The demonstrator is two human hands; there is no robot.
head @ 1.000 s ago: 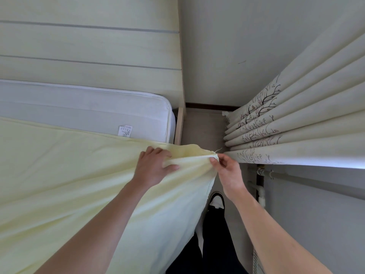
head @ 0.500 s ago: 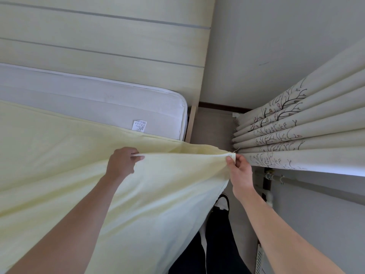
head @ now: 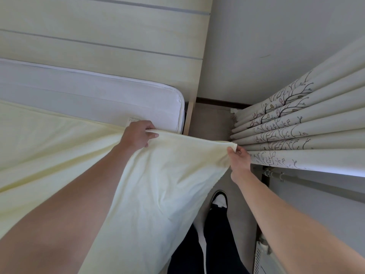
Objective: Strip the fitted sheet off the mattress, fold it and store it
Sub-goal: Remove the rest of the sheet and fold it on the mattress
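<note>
The pale yellow fitted sheet (head: 158, 184) fills the lower left and centre of the frame, already peeled back from the top corner of the white mattress (head: 110, 99), whose bare end shows across the upper left below the slatted headboard (head: 98, 36). The left hand (head: 138, 135), just left of centre, has its fingers curled over the sheet's top edge with the thumb underneath, clamped on the hem. The right hand (head: 239, 159), right of centre, pinches the sheet's corner between thumb and fingertips — the tip of cloth pokes up above them, close against the patterned curtain (head: 296, 125).

The edge between the two hands hangs with a slight sag. To do this step well, I'd say the hands should draw apart until that hem is straight, so the elastic corner sits square and not bunched. Lifting both hands together would bring the rest of the sheet off the mattress cleanly rather than dragging it. The right hand has little room; it should mind the curtain and the pipe fittings (head: 274, 174) below it, where cloth could snag.

How much of the sheet is still hooked on the far corners I can't tell — they lie off the left of the frame. A dark-trousered leg and a shoe (head: 219, 200) stand in the narrow floor gap at lower centre.
</note>
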